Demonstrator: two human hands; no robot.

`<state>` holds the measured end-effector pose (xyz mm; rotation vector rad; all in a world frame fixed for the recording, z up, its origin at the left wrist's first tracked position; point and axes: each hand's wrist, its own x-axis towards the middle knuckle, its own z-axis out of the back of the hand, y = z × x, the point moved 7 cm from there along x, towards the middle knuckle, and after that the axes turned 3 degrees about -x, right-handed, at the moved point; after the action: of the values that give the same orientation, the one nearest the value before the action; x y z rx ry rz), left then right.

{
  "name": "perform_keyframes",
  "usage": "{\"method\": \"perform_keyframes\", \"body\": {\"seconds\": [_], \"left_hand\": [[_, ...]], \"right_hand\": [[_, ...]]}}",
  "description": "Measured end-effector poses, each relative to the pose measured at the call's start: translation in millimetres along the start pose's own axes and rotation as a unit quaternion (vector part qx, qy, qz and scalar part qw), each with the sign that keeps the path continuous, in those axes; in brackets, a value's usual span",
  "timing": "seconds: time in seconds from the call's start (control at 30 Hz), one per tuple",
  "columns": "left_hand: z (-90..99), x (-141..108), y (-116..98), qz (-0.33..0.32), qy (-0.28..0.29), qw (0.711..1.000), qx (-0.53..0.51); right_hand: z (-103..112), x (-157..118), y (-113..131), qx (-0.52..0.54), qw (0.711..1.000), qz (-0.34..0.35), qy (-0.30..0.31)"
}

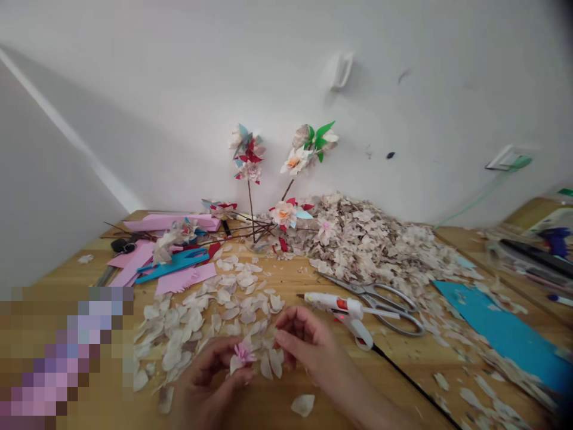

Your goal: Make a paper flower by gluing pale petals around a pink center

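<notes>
My left hand (212,373), low in the middle of the view, pinches a small paper flower (243,353) between thumb and fingers. The flower has a fringed pink centre and a pale petal at its lower left. My right hand (307,343) is just to the right, its thumb and fingertips drawn together; whatever they hold, if anything, does not show. Pale petals (271,363) appear close below those fingertips. Many more loose petals (197,310) are scattered beyond my left hand, and one single petal (303,405) lies nearest me.
Right of my hands lie a white glue gun (333,301) with a black cord and scissors (380,301). Behind them rises a heap of dried petals (367,233). Finished flowers on twigs (286,213) stand by the wall. Pink paper (143,257) lies left, blue paper (501,334) right.
</notes>
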<state>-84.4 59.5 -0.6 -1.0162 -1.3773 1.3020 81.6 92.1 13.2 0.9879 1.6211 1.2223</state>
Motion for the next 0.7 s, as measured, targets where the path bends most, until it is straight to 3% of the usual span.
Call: {"method": "perform_keyframes", "body": {"seconds": [0.13,0.23,0.33,0.47,0.57,0.7], "left_hand": [[6.9,0,3,0.023,-0.028,0.999,0.014],[13.4,0,6,0.078,-0.065,0.995,-0.022],[18.0,1,1,0.122,-0.095,0.988,-0.022],[20.6,5,-15,0.139,-0.123,0.982,-0.028],[17.5,5,-16,0.152,-0.107,0.981,-0.045],[12.3,3,-8,0.167,-0.080,0.979,-0.081]], "right_hand": [[2,-4,6,-0.026,1.000,0.014,0.005],[9,-10,12,-0.121,0.992,0.043,-0.009],[18,-18,11,-0.281,0.959,0.042,-0.011],[26,-33,2,-0.432,0.901,0.011,0.043],[30,-44,1,-0.480,0.875,0.023,0.057],[31,-49,-3,-0.490,0.870,0.012,0.041]]}}
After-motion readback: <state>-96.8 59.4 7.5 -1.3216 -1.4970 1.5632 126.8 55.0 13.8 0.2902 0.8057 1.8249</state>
